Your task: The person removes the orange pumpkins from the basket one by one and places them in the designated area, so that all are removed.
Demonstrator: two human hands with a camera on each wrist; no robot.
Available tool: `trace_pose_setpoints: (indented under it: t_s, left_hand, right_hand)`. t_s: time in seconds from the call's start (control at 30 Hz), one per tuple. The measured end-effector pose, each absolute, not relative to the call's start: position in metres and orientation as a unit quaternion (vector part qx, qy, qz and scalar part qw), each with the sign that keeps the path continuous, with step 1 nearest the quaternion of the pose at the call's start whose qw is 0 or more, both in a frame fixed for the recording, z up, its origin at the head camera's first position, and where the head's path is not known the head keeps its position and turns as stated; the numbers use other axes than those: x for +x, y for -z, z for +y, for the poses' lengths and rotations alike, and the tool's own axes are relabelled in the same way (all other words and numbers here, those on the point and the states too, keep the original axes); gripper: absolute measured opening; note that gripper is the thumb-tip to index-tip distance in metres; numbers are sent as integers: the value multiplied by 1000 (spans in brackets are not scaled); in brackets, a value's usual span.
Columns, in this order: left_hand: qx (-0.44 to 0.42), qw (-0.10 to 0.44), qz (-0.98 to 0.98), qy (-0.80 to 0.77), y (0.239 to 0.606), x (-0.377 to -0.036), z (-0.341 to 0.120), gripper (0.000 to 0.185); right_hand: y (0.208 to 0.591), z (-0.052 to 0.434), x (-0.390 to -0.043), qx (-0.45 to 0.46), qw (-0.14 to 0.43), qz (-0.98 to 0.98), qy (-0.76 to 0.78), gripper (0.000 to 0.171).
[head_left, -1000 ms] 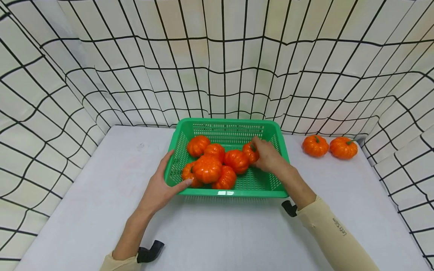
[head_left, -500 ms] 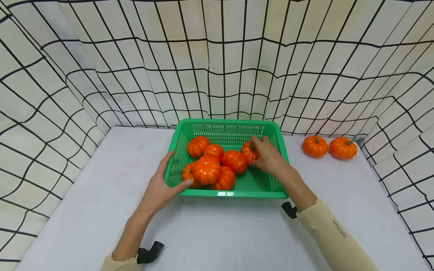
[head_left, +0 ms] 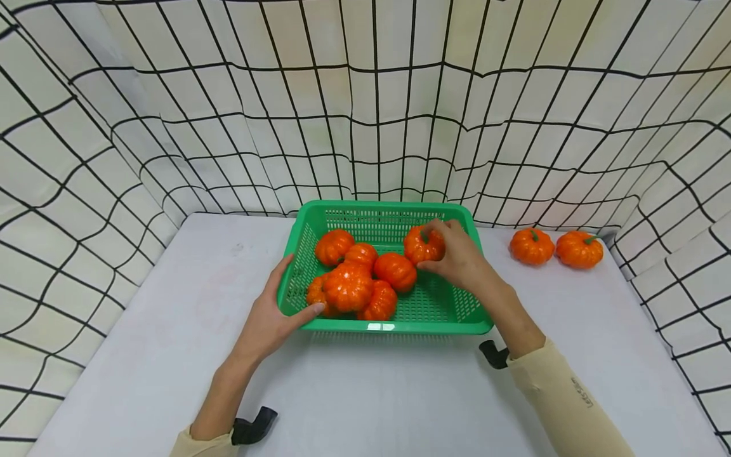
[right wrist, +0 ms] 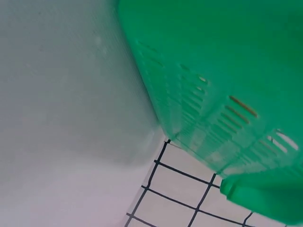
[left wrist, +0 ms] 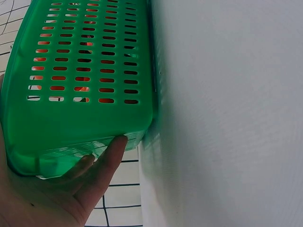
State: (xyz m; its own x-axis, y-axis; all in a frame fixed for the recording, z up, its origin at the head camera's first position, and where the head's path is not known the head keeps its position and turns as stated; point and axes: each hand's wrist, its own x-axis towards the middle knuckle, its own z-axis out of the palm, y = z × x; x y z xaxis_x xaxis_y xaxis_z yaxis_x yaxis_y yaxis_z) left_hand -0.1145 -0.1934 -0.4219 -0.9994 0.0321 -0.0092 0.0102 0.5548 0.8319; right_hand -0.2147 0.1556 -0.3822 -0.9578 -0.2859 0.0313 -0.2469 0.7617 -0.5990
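A green plastic basket [head_left: 394,327] holds several small orange pumpkins, bunched mostly on its left side. At its left end my left hand [head_left: 273,320] grips the rim, thumb over the front corner. The left wrist view shows the fingers [left wrist: 106,165] along the basket's outer wall. Inside the right half, my right hand [head_left: 459,257] holds a pumpkin [head_left: 421,244] between thumb and fingers near its green stem. This pumpkin is raised beside another pumpkin [head_left: 396,271]. Only the basket's outside [right wrist: 213,61] shows in the right wrist view; the right hand is hidden there.
Two more pumpkins [head_left: 532,246] sit side by side on the white table [head_left: 143,355], right of the basket. White walls with a black grid [head_left: 377,139] rise behind the table and at both sides.
My right hand has lifted its pumpkin up and slightly away from the neighbouring one, within the basket. My left hand stays at the basket's left end.
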Motion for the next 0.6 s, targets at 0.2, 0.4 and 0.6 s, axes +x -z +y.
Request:
trace_pose_setpoints:
  t_s: [0.2,0.4,0.6]
  left_hand:
    - [11,12,882,-470,422,-115,-193,103]
    - [10,11,883,-469,422,-115,-193,103]
    - [9,12,883,-469,422,-115,-192,103]
  right_hand:
    - [380,165,-213,-155,19,917,368,62]
    - [376,170,-210,-158,-14,908,388,73]
    - [373,174,-208,-151,-27,906,395,84]
